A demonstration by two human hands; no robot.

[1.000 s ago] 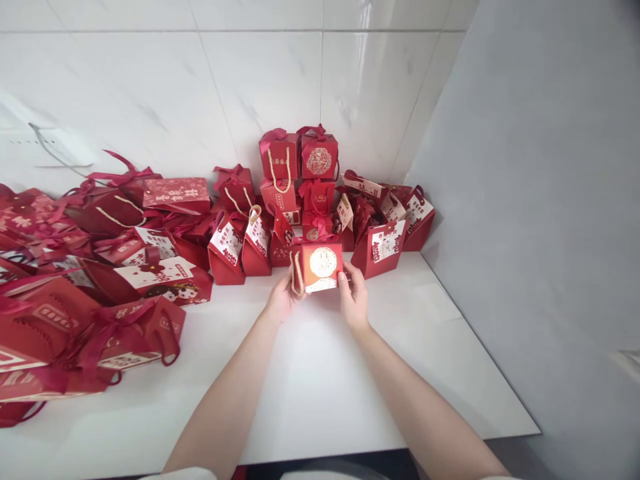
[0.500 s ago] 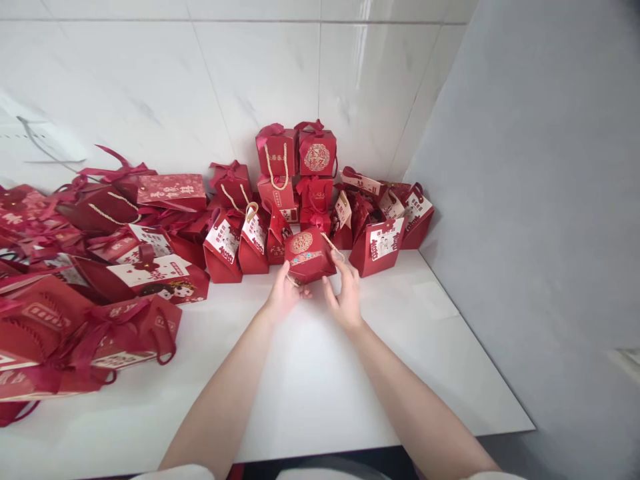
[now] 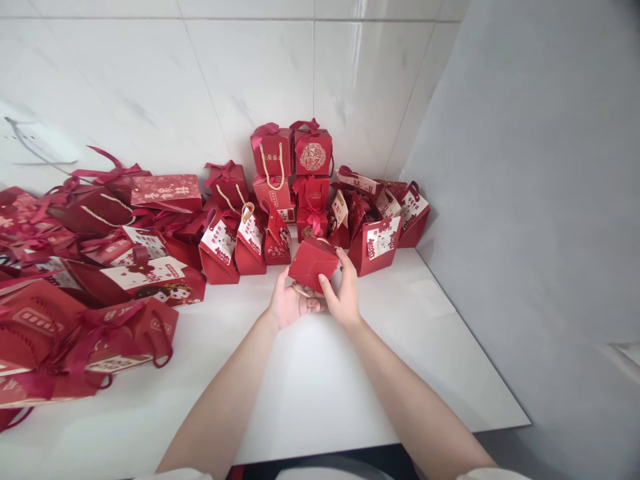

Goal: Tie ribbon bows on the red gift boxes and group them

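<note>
A small red gift box (image 3: 313, 262) with a rope handle is held between both hands above the white table (image 3: 310, 387). It is tilted, with a plain red side facing me. My left hand (image 3: 289, 303) cups it from below, palm up, and the rope handle lies across the fingers. My right hand (image 3: 343, 288) grips its right side, thumb on the near face and fingers over the top edge. Just behind the box stand rows of similar red gift boxes and bags.
A stack of red boxes (image 3: 293, 173) rises against the tiled wall. Red bags with white labels (image 3: 383, 233) stand to the right, and a large heap of red bags and ribbons (image 3: 90, 267) fills the table's left. A grey panel (image 3: 525, 200) borders the right edge.
The box has been turned over in both hands: its face with the round emblem, first towards me, rolled up and away, and a plain red side now shows. The hands moved slightly closer together.
</note>
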